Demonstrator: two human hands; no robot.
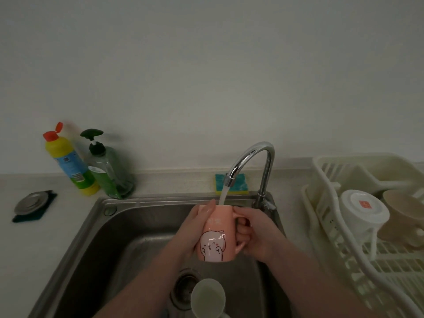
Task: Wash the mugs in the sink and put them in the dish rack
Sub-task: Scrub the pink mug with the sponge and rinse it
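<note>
Over the steel sink (96,237), under the chrome tap (252,157), a pink mug (214,235) with a cartoon cat stands nearly upright, long axis vertical, mouth up toward the spout and handle pointing right. Running water (224,195) falls into its mouth. The left hand (195,230) is wrapped around the mug's left side, fingers together and lying along the wall up to the rim. The right hand (254,232) grips the handle, fingers curled through it and thumb resting at the rim.

Down in the basin, beside the drain (183,292), a pale mug (207,299) sits mouth up (whether anything is in it I cannot tell). At right, the white dish rack (325,216) holds a white mug (362,210) lying base toward the camera and a beige cup (403,212) beside it. On the counter at left stand a yellow bottle (68,166) with a red flip cap and a green pump bottle (110,173); a sponge (231,184) lies behind the tap.
</note>
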